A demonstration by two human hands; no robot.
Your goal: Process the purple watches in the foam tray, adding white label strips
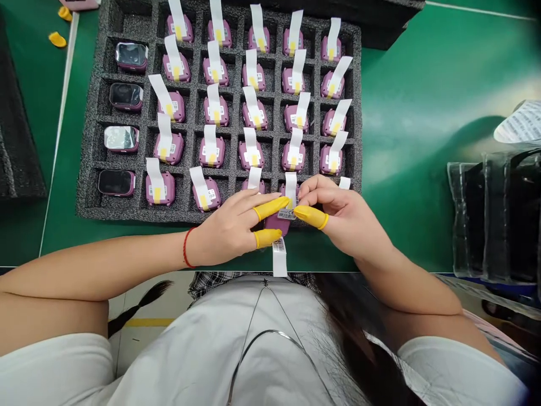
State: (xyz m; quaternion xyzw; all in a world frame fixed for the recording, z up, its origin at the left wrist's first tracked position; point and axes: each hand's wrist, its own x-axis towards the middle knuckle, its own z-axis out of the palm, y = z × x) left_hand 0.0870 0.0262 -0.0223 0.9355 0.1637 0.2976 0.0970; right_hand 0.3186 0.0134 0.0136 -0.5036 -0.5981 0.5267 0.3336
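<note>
My left hand point(230, 225), yellow finger cots on its thumb and one finger, grips a purple smartwatch body point(276, 224) at the tray's front edge. A white paper strip point(279, 264) with print hangs below that body. My right hand point(338, 211) is closed, its cotted thumb at the edge of a small printed label point(287, 214) just above the watch. The label's other end lies by my left fingertip; whether it is stuck down I cannot tell. Behind my hands, another purple watch point(295, 192) with a white strip and yellow tab is partly hidden.
A grey foam tray point(91, 141) holds several rows of purple watches, most with white strips. Its left column has screens facing up. Yellow finger cots point(57, 39) lie on the green table point(406, 113). Clear-wrapped black packs point(486, 220) and a label sheet point(519, 124) are at right.
</note>
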